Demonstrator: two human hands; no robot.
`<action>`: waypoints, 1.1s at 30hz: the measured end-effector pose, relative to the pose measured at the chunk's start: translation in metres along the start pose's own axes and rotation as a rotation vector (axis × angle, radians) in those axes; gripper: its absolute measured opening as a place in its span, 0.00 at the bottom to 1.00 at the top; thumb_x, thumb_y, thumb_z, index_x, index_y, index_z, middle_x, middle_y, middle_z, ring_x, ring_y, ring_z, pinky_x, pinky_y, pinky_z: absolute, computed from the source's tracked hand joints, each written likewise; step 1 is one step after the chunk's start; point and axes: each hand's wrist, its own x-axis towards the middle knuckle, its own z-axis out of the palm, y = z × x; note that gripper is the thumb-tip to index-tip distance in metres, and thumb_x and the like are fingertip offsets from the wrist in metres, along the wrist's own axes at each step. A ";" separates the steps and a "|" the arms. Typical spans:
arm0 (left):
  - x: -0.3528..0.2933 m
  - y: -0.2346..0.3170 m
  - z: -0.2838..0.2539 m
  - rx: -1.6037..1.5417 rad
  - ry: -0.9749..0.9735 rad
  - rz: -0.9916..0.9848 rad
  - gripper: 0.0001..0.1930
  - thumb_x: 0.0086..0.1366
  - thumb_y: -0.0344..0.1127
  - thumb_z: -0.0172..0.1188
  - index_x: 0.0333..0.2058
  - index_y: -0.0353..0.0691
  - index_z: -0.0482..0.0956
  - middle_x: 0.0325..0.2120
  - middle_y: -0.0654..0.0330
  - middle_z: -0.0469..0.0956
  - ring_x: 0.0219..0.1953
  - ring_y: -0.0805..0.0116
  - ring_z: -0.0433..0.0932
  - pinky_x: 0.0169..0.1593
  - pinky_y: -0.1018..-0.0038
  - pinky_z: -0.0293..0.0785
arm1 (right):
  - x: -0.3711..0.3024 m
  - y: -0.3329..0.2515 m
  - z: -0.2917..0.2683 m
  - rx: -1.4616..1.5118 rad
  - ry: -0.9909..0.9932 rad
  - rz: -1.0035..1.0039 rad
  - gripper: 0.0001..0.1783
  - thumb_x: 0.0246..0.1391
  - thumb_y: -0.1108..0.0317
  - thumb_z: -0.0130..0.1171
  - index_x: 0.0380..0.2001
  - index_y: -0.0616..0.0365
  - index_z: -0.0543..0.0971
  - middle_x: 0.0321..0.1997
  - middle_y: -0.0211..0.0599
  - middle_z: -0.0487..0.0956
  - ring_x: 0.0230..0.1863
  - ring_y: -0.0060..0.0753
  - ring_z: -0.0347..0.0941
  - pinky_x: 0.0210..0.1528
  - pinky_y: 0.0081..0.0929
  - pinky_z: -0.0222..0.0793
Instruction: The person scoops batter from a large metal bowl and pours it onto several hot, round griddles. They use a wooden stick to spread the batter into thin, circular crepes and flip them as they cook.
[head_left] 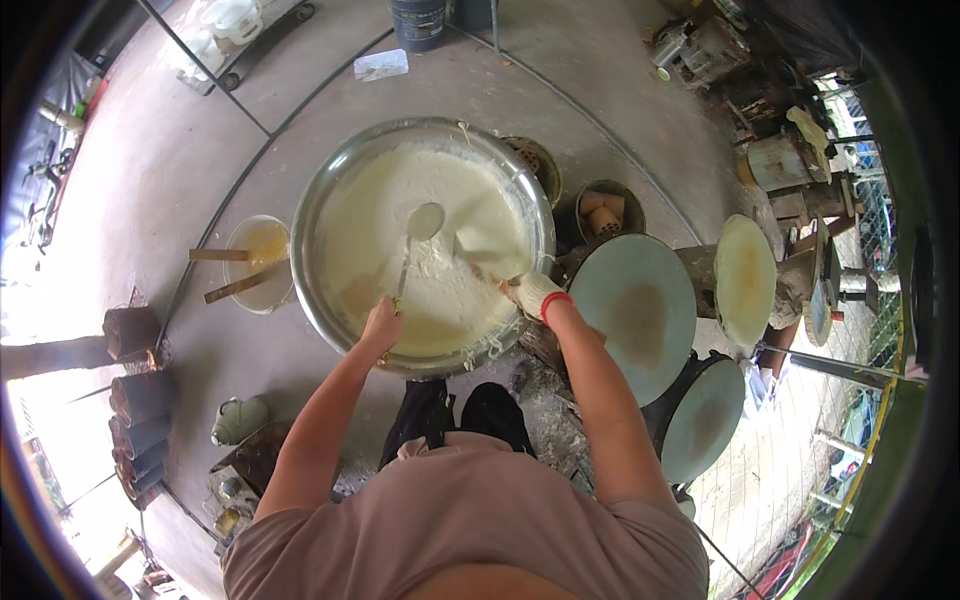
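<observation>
A wide metal basin (318, 190) of creamy pale batter (440, 180) stands in front of me. My left hand (383, 325) is closed round the handle end of a ladle (426, 221), whose round bowl lies at the batter's surface near the middle. My right hand (533, 292), in a white knit glove with a red cuff, is at the basin's right rim. It grips a wooden-handled tool (490, 279) that slants into the batter; the shape of its far end is partly hidden by the batter. Drips of batter cling to the basin's rim.
Left of the basin stands a bucket (262, 237) of yellowish liquid with two wooden handles across it. Round flat griddles (632, 325) (705, 420) sit close on my right. Behind them is a pot of clay-coloured pieces (603, 208). A dark blue bucket (418, 25) stands farther off.
</observation>
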 end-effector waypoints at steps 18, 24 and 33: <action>-0.124 0.263 -0.142 -1.012 -0.611 0.381 0.04 0.62 0.30 0.51 0.31 0.45 0.64 0.13 0.71 0.56 0.09 0.83 0.53 0.11 0.83 0.45 | -0.168 -0.173 -0.107 1.528 0.167 -0.545 0.22 0.57 0.52 0.53 0.47 0.55 0.69 0.18 0.29 0.69 0.10 0.16 0.57 0.10 0.15 0.49; -0.181 0.285 -0.122 -0.605 -0.302 0.414 0.06 0.58 0.30 0.52 0.32 0.42 0.64 0.12 0.70 0.58 0.08 0.82 0.54 0.09 0.82 0.47 | -0.252 -0.130 -0.110 1.487 0.375 -0.508 0.18 0.58 0.61 0.52 0.46 0.61 0.70 0.20 0.30 0.71 0.15 0.16 0.62 0.13 0.15 0.53; -0.268 0.260 0.099 -0.534 -0.967 -0.153 0.09 0.62 0.31 0.49 0.23 0.41 0.62 0.12 0.70 0.59 0.10 0.84 0.56 0.11 0.83 0.54 | -0.341 0.094 0.029 1.291 0.741 -0.012 0.22 0.60 0.56 0.48 0.52 0.58 0.70 0.20 0.32 0.72 0.20 0.23 0.68 0.22 0.24 0.63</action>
